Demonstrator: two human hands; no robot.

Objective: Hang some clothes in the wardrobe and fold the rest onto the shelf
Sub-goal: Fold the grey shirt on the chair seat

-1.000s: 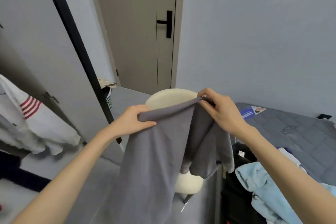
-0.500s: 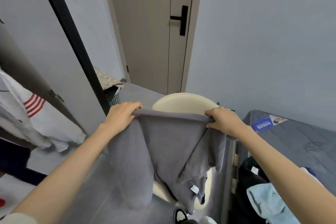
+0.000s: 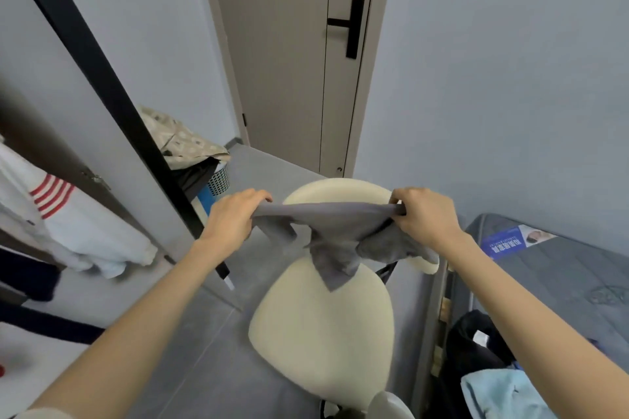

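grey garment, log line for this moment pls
left hand: grips garment | right hand: grips garment | garment: stretched between hands, above chair | phase: folding

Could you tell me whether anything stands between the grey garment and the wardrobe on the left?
Nothing visible does. Both the left hand and right hand grip the grey garment above the cream chair; the open wardrobe door leaves the way to the wardrobe's hanging clothes free.

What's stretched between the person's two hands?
In the head view, a grey garment spans from left hand to right hand, above a cream chair.
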